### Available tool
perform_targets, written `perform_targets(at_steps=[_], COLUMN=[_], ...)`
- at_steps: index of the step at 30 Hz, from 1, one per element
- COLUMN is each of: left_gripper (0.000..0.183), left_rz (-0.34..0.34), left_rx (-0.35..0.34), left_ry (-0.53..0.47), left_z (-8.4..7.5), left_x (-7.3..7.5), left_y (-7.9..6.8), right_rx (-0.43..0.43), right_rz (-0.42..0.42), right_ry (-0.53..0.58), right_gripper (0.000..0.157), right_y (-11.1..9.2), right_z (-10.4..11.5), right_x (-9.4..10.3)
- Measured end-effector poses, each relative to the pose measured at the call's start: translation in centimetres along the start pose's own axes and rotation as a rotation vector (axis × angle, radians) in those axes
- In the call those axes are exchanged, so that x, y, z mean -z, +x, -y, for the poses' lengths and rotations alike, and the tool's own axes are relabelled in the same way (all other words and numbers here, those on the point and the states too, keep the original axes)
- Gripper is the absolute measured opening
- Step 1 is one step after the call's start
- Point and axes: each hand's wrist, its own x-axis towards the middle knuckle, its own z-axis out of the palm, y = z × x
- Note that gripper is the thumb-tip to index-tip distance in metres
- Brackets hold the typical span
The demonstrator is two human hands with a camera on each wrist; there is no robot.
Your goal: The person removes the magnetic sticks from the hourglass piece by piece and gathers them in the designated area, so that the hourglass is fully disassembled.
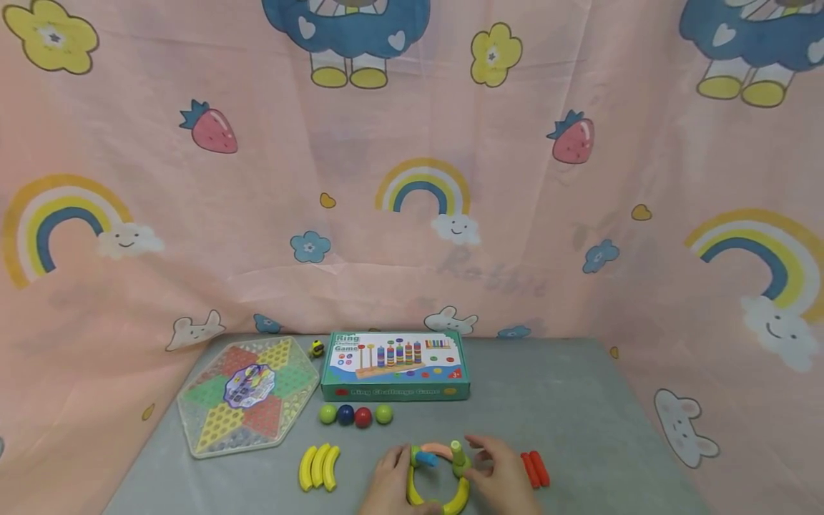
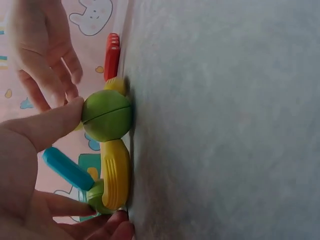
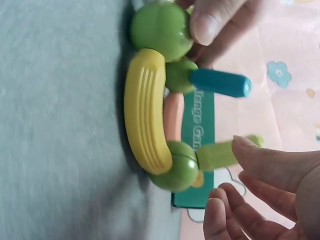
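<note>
Between both hands a toy building ring lies on the grey table, made of green balls (image 2: 107,115) joined by yellow curved rods (image 3: 145,112) and a pink curved rod (image 1: 438,450). A blue rod (image 1: 427,459) juts from its left ball, and a light green rod (image 1: 456,449) stands up from the right one. My left hand (image 1: 388,481) grips the ring's left side, thumb on the front ball and fingers at the left ball. Around the light green rod, my right hand (image 1: 505,478) has its fingers spread and loosely bent, the thumb tip overlapping the rod in the right wrist view.
Red rods (image 1: 536,469) lie right of the right hand, yellow curved rods (image 1: 318,468) to the left. Behind are several loose balls (image 1: 363,417), a green game box (image 1: 395,392), a hexagonal board (image 1: 249,393) and a small yellow-black object (image 1: 317,348). A patterned cloth (image 1: 399,286) hangs behind.
</note>
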Motion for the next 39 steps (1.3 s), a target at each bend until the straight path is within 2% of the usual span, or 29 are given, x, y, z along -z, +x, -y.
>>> perform_targets(at_steps=[10, 16, 29, 36, 39], left_gripper=[0.108, 0.100, 0.093, 0.090, 0.089], left_rz=[-0.001, 0.022, 0.042, 0.056, 0.058], left_rx=[0.050, 0.021, 0.001, 0.010, 0.012], left_ry=[-0.188, -0.153, -0.128, -0.115, -0.116], left_z=[-0.1, 0.0, 0.0, -0.2, -0.1], left_x=[0.2, 0.1, 0.4, 0.5, 0.5], left_y=[0.0, -0.1, -0.1, 0.0, 0.0], right_rx=[-0.011, -0.011, -0.107, -0.075, -0.049], right_rz=[0.083, 0.041, -0.011, 0.009, -0.028], right_ry=[0.083, 0.059, -0.033, -0.051, -0.015], right_gripper=[0.031, 0.029, 0.022, 0.023, 0.027], right_y=[0.4, 0.4, 0.4, 0.1, 0.2], right_z=[-0.4, -0.4, 0.5, 0.5, 0.1], right_x=[-1.4, -1.7, -2.5, -2.8, -2.9])
